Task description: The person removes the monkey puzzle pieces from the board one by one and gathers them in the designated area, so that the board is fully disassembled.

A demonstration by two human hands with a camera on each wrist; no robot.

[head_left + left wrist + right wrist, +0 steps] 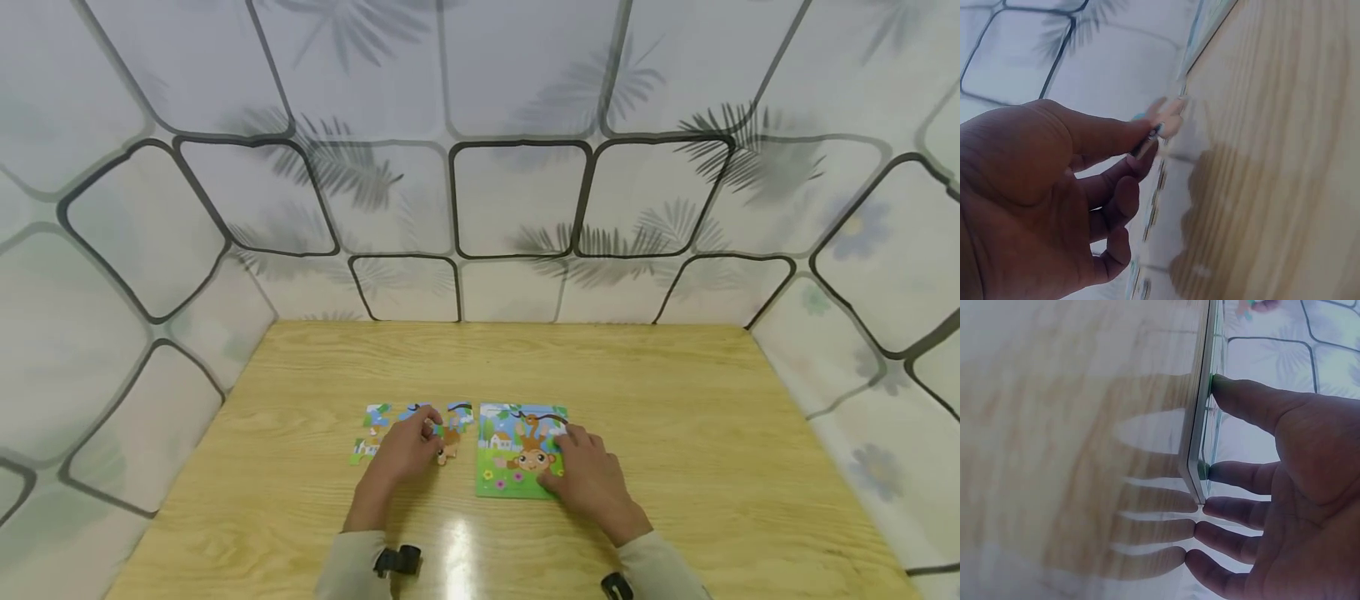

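Between thumb and index finger, my left hand (408,447) pinches a small jigsaw piece (1171,122). The hand is over several laid-out jigsaw pieces (377,414) with blue, green and brown printing, partly hiding them. To their right lies a flat square puzzle board (493,482) showing a monkey hanging from a branch, a house and flowers. My right hand (592,475) rests at the board's right side. Its thumb (1241,397) touches the top face, and its fingers reach loosely to the edge and the table beside it.
The wooden table (675,375) carries the puzzle and its pieces near the middle. White fabric walls (517,200) with dark outlines and leaf prints enclose it at the back and both sides. A dark strap (397,560) with a camera is on the left wrist.
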